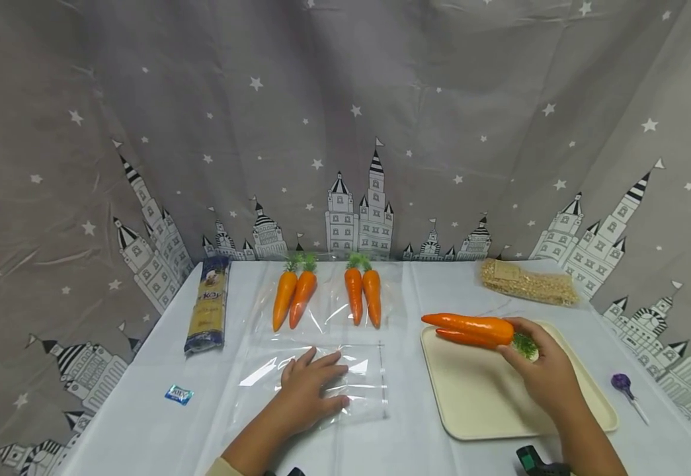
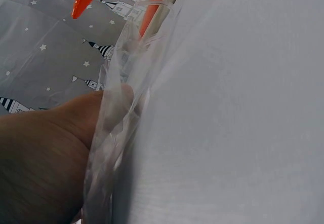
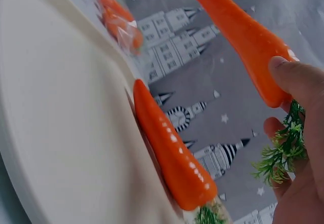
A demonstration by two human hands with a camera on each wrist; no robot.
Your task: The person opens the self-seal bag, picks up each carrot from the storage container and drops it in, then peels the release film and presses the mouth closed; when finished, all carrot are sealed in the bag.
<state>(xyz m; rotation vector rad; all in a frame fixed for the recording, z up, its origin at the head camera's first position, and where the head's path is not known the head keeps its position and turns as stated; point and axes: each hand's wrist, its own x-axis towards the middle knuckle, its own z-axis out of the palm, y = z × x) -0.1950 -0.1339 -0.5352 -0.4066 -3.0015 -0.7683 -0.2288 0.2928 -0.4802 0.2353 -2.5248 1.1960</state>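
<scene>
My right hand (image 1: 544,367) grips a carrot (image 3: 248,44) near its green leafy top, thumb on one side. It holds the carrot raised above the far edge of a cream tray (image 1: 482,413). Below it, a second carrot (image 3: 169,148) lies along the tray's edge. A flat clear plastic bag (image 1: 364,393) lies on the table to the left of the tray. My left hand (image 1: 306,393) rests on this bag with its fingers spread; in the left wrist view the clear film (image 2: 114,138) overlaps the thumb.
At the back lie two pairs of carrots (image 1: 285,301) (image 1: 354,295) in clear bags. A blue and gold packet (image 1: 208,304) and a small blue wrapped candy (image 1: 178,395) lie at left. A bag of grains (image 1: 526,283) sits back right; a purple lollipop (image 1: 621,383) lies right of the tray.
</scene>
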